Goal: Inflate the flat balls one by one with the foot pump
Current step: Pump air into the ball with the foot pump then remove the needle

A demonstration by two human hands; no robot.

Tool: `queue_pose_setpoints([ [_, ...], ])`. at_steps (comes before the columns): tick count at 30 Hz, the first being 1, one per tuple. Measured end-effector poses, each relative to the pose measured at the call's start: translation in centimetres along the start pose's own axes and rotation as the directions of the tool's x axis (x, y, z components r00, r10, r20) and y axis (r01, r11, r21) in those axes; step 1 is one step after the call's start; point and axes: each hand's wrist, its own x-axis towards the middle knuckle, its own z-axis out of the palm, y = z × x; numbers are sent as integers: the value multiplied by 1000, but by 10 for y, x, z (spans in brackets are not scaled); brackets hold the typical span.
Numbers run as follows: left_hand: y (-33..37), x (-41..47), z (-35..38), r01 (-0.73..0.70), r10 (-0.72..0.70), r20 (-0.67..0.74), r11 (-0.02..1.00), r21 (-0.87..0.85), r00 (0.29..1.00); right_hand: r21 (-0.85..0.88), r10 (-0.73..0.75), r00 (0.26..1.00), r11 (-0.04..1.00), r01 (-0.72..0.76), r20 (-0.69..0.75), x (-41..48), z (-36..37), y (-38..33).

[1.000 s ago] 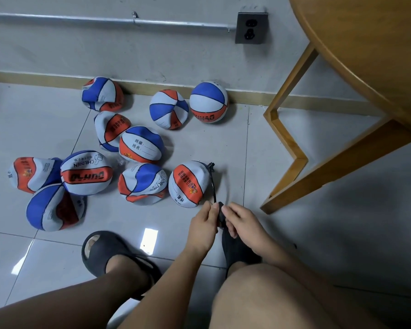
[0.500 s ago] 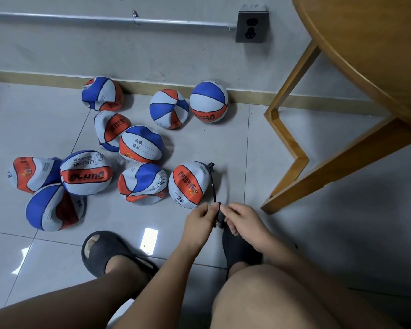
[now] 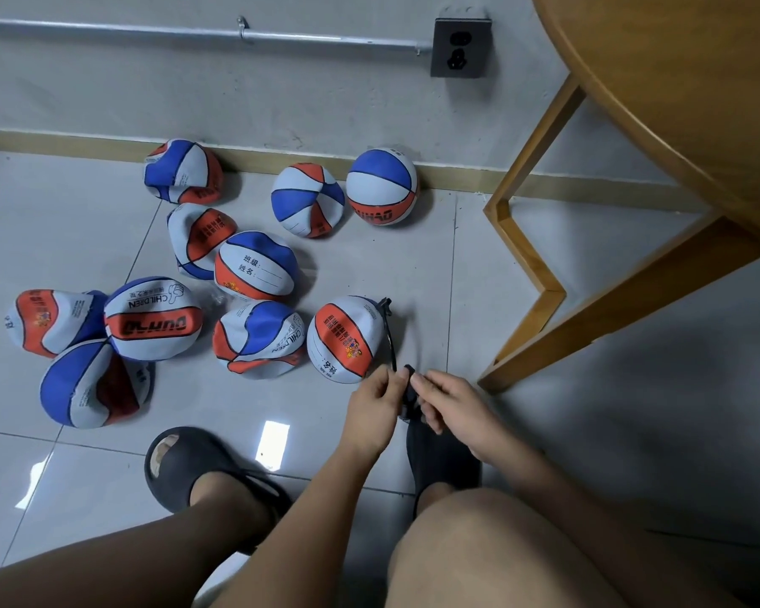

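Flat balls (image 3: 257, 340) all over the grey tile floor (image 3: 413, 265): red-white-blue kids' basketballs, mostly caved in and bunched up on the left half. One round, pumped-up ball (image 3: 382, 186) parked against the baseboard (image 3: 457, 175), right next to a half-round one (image 3: 308, 199).

Nearest ball (image 3: 341, 340) sitting just ahead of the hands, with a thin black hose (image 3: 390, 340) plugged in at its upper right edge and running down its right side toward the fingers.

Left hand (image 3: 371, 397) and right hand (image 3: 453, 405) close together, both pinching a small black pump part (image 3: 409, 388) between them. Tight, narrow grip on each side, fingers curled. Can't tell what that part is exactly, too small and half covered.

Just below the hands, at the right foot, a dark shape (image 3: 439, 462). Slipper or pump body, honestly no idea which.

Left foot in a black slipper (image 3: 181, 462), flat on the tile at lower left. Bare knees and forearms along the bottom edge.

Off to the right, a wooden table (image 3: 676, 103) with an angled leg (image 3: 523, 239) landing on the floor near the right hand. Up on the wall, a dark socket (image 3: 460, 48) with a metal conduit (image 3: 150, 32) running left from it.
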Motion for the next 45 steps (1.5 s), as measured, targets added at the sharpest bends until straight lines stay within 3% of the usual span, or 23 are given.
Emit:
queue_pose_setpoints([
  [6, -37, 5, -11, 131, -130, -18, 977, 167, 991, -162, 108, 992, 982, -96, 65, 11, 10, 25],
  [10, -32, 4, -19, 126, -118, -55, 973, 195, 992, -156, 116, 991, 982, -106, 59, 14, 17, 14],
  [13, -16, -5, -21, 77, -72, -82, 995, 62, 994, -101, 75, 995, 993, -69, 61, 7, 20, -8],
  [16, 15, -3, -21, -63, 49, -168, 995, -79, 985, -16, -51, 997, 999, 52, 59, -3, 23, -42],
  [21, 32, 7, -24, -151, 145, -131, 988, -36, 981, 34, -119, 993, 992, 119, 6, -6, 13, -51],
  [27, 6, 4, -20, -30, 31, 27, 998, -49, 999, 24, -28, 999, 999, 27, 47, 3, -1, -10],
  [36, -34, 14, -18, 193, -197, 4, 964, 184, 980, -116, 143, 986, 984, -133, 85, 21, 8, 25],
  [40, -24, 14, -21, 148, -149, -8, 965, 217, 989, -92, 146, 988, 986, -142, 41, 19, 13, 8],
  [45, 21, 6, -23, -30, 28, -69, 999, -34, 997, 68, -44, 999, 997, 46, -21, 0, 20, -48],
])
